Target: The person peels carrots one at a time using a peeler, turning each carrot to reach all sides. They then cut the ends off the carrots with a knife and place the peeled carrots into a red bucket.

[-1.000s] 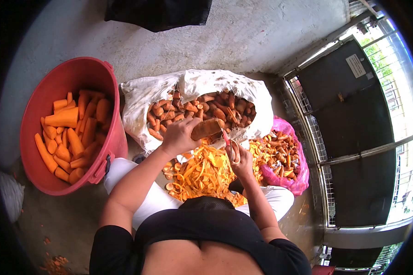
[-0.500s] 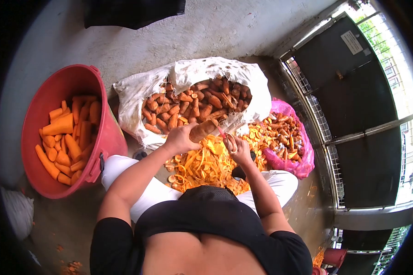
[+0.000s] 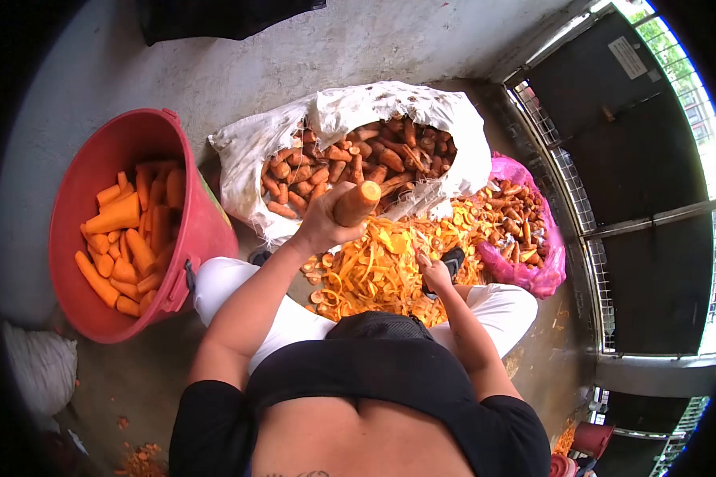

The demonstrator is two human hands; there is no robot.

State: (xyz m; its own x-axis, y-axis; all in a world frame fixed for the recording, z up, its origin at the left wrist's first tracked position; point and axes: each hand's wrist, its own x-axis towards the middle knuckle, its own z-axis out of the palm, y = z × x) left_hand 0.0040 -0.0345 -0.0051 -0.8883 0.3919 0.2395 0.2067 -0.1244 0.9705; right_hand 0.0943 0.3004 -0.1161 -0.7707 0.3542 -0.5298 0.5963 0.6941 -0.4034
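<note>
My left hand (image 3: 326,219) is wrapped round a thick unpeeled carrot (image 3: 353,208), whose cut orange end faces up. My right hand (image 3: 434,273) is closed, lower and to the right, above a heap of orange peelings (image 3: 374,266); what it holds is too small to make out. Behind the hands, a white sack (image 3: 243,171) lies open with many unpeeled carrots (image 3: 342,159) inside. To the left, a red tub (image 3: 71,215) holds peeled carrots (image 3: 123,215).
A pink bag (image 3: 553,254) with carrot pieces stands at the right of the heap. My bent legs in white trousers flank the peelings. Dark gate panels (image 3: 632,175) are at the right, a pale sack (image 3: 40,370) at the lower left.
The carrot in my left hand has turned so its cut end shows. My right hand has moved away from it, down and to the right. The view has shifted slightly.
</note>
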